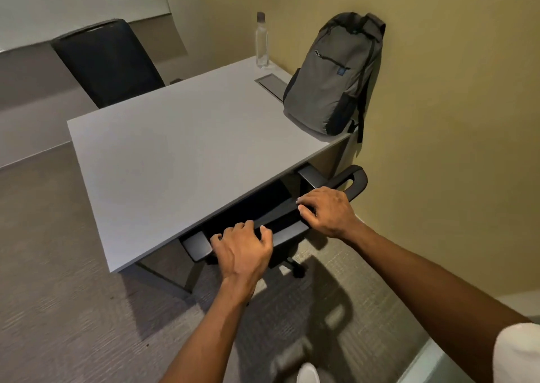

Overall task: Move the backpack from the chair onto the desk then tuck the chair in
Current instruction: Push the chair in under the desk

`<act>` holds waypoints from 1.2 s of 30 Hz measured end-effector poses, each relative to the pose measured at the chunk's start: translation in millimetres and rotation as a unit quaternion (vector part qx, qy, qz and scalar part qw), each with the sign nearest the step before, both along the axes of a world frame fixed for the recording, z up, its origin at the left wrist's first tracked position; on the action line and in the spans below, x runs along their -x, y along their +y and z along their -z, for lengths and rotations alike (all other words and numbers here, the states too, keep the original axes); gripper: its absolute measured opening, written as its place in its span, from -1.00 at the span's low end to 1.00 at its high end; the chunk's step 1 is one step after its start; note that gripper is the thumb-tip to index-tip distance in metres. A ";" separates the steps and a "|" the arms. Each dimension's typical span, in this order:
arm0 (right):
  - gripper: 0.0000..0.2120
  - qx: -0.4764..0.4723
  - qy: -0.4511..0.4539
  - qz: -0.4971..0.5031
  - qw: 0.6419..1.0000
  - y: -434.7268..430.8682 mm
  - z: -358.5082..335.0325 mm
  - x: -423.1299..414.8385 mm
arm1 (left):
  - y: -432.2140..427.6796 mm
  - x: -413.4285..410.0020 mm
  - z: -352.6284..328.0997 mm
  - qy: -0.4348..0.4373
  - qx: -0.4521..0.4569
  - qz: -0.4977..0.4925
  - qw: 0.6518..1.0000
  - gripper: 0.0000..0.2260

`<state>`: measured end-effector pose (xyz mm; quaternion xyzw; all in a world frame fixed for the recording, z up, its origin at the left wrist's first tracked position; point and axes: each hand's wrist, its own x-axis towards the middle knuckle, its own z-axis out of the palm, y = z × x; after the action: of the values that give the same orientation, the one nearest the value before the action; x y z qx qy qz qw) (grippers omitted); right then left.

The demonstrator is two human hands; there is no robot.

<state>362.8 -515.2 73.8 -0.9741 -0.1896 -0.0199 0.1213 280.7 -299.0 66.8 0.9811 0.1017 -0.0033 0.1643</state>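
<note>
A grey backpack (330, 76) stands upright on the right end of the grey desk (181, 155), leaning against the yellow wall, one strap hanging over the desk's edge. The black office chair (286, 219) sits with its seat under the desk's near edge; only its backrest top and armrests show. My left hand (242, 249) rests on the backrest's top edge, fingers curled over it. My right hand (327, 212) grips the same edge farther right, near the right armrest (353, 179).
A clear water bottle (262, 42) stands at the desk's far right corner beside a cable hatch (270, 82). A second black chair (108, 61) stands behind the desk. The yellow wall (438, 120) is close on the right. Carpet lies below.
</note>
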 end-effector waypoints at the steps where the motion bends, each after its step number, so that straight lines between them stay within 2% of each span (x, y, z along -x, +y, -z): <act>1: -0.59 0.001 -0.005 -0.005 1.000 -3.3 -1.1 -8.3 | -3.7 -7.8 0.7 0.002 0.000 -0.002 1.000 -0.51; 12: -0.55 0.038 -0.022 -0.056 0.997 -20.6 -3.5 -88.1 | -27.0 -75.4 8.9 -0.003 -0.004 -0.024 1.000 -0.53; 16: -0.51 0.043 -0.019 -0.058 0.997 -14.8 0.7 -107.9 | -21.4 -91.7 12.6 -0.028 0.014 -0.039 0.999 -0.50; 24: -0.49 0.048 -0.025 -0.059 0.997 -3.2 7.9 -145.4 | -7.4 -122.8 10.1 -0.032 0.012 -0.041 0.999 -0.62; 36: -0.51 0.057 -0.051 -0.053 0.996 3.4 17.1 -177.5 | -1.3 -152.2 11.4 -0.046 0.001 -0.052 0.998 -0.56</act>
<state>540.3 -511.8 56.7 -0.9657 -0.2481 -0.0518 0.0566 432.9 -300.4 55.4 0.9736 0.1446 0.0499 0.1693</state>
